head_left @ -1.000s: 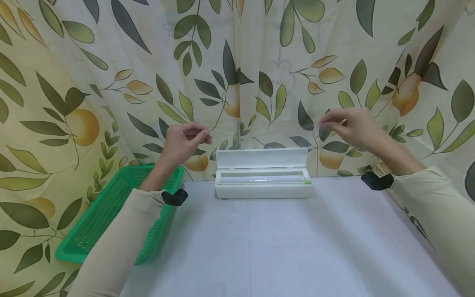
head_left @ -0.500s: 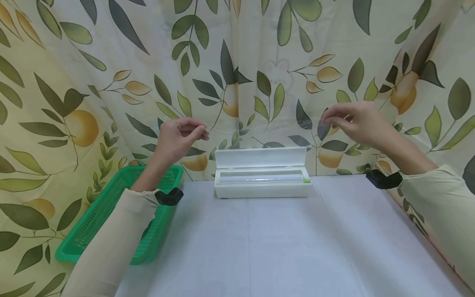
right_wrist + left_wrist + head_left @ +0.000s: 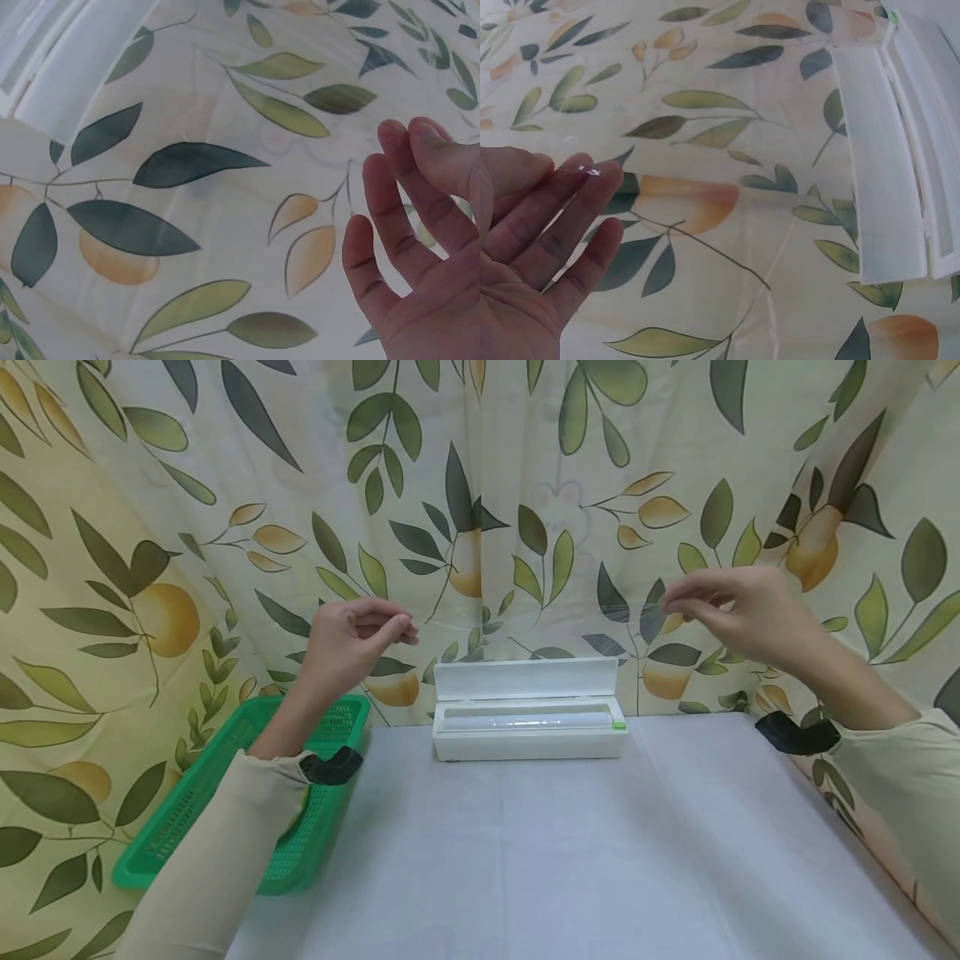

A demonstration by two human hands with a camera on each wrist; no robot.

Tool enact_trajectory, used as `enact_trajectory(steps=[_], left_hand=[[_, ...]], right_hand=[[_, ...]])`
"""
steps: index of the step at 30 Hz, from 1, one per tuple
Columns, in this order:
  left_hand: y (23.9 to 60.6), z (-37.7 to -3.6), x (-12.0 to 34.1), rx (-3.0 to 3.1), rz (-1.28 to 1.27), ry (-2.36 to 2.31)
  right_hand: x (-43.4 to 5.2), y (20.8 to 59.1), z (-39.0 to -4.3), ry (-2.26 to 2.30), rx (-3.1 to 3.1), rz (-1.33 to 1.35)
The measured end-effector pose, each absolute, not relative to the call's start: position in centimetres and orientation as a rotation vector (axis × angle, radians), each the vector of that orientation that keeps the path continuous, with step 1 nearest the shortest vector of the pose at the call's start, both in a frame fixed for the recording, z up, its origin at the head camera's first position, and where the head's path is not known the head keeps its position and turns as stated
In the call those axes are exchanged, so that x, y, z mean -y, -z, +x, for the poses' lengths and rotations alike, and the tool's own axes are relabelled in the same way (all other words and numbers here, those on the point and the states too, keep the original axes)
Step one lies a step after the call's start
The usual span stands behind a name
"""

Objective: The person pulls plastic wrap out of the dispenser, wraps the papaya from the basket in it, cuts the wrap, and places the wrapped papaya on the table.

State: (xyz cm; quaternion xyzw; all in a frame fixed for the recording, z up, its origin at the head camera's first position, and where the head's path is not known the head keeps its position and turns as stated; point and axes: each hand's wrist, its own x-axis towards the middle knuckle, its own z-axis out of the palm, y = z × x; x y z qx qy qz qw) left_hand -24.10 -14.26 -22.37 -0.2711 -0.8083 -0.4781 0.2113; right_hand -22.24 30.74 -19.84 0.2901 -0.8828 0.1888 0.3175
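Note:
A sheet of clear cling film (image 3: 617,609), visible mainly by faint glints, is stretched in the air between my two hands. My left hand (image 3: 351,642) pinches one end between thumb and index finger, the other fingers loosely bent. In the left wrist view, a shiny bit of the film (image 3: 590,172) lies across the fingertips. At the other end my right hand (image 3: 750,607) pinches the film with thumb and forefinger. Below and between the hands, a white cling film dispenser (image 3: 528,745) rests on the table with its lid (image 3: 527,679) raised. A film roll (image 3: 527,722) shows inside it.
A green plastic basket (image 3: 142,872) stands at the left of the table, partly hidden under my left forearm. The white-covered table (image 3: 510,852) meets a leaf-and-fruit patterned curtain (image 3: 450,410) behind the dispenser. A small green slider (image 3: 618,725) sits on the dispenser's right end.
My hands have drawn farther apart, the right hand moving right and slightly up, the left hand a little left. The dispenser and basket stay where they were.

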Motion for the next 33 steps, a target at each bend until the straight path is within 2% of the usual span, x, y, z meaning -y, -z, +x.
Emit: enact_trajectory(steps=[20, 26, 33], left_hand=[[21.8, -21.5, 15.3, 2.176, -0.866, 1.322], [22.7, -19.4, 15.8, 2.208, -0.891, 1.301], [25.4, -16.4, 16.8, 2.232, -1.004, 1.33]], right_hand=[[-31.0, 19.1, -19.2, -0.505, 2.271, 0.837], [-31.3, 20.1, -16.9, -0.483, 2.259, 0.902], [-31.7, 22.4, -13.5, -0.471, 2.309, 0.981]])
